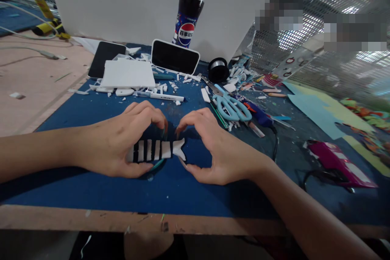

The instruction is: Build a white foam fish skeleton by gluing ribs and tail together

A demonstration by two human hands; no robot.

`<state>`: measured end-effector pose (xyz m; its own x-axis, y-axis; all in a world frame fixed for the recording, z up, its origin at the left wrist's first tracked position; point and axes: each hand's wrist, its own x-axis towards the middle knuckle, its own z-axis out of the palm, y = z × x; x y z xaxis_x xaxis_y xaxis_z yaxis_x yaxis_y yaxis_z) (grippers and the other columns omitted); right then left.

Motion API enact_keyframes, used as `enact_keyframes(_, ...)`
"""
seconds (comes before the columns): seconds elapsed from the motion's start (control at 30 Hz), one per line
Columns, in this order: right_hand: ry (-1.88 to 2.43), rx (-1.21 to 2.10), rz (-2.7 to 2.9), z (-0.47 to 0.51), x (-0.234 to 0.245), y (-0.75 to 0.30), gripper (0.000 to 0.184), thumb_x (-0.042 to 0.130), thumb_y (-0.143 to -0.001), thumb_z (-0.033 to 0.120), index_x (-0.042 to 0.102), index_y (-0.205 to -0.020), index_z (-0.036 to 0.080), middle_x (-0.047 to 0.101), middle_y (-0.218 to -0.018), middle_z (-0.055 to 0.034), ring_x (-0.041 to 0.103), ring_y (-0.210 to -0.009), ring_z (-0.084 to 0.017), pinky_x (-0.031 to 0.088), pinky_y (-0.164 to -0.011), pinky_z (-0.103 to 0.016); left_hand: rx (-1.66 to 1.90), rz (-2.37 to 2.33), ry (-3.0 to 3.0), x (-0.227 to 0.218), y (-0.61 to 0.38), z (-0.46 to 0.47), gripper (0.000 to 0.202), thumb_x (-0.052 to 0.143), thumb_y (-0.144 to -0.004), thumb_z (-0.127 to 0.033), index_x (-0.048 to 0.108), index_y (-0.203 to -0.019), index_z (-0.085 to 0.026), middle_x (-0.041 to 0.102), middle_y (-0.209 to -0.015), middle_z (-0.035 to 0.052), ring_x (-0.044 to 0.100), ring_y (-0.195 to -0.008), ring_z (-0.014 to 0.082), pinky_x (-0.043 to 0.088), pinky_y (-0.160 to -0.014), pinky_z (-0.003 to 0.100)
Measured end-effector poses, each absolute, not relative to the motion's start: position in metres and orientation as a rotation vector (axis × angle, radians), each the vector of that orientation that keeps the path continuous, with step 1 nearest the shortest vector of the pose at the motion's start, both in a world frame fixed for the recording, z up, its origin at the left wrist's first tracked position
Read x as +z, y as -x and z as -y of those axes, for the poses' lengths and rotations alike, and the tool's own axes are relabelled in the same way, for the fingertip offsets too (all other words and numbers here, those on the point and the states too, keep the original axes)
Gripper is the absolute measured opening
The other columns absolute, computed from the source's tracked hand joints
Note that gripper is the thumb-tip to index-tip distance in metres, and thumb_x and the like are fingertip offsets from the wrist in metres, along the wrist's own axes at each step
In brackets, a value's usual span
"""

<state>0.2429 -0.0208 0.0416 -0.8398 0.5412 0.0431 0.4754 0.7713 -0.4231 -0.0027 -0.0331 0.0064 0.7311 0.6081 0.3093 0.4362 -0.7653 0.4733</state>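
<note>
A jointed white fish figure [166, 150] lies over the blue mat, made of several pale segments with dark gaps between them and a forked tail [179, 148]. My left hand [122, 140] curls around its body, fingers along the far side and thumb along the near side; the head end is hidden beneath that hand. Teal slivers show at the left fingertips and thumb, but I cannot tell what they are. On the tail's two sides, the fingertips and thumb of my right hand [217, 148] bend inward close to the fork's tips.
Behind my hands are a white block [128, 74], a marker [167, 97], a phone [175, 57] and a cola bottle [187, 18]. Blue scissors [233, 105], a corded blue tool [258, 113] and a wire spool [218, 70] are to the right. White scraps are scattered around.
</note>
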Motion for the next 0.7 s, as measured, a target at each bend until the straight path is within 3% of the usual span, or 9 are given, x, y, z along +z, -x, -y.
enact_keyframes(0.7,0.783,0.655,2.819,0.0203,0.0433,-0.2436,0.042,0.061,-0.074,0.022,0.042,-0.111,0.018,0.048,-0.11,-0.0095,0.04,-0.101,-0.022,0.038,-0.088,-0.037,0.649,-0.823,-2.541,0.0066,0.0023,0.0345,0.044,0.062,-0.073,-0.028,0.039,-0.108,-0.02,0.05,-0.11,0.0105,0.048,-0.102,0.0272,0.043,-0.084,0.041)
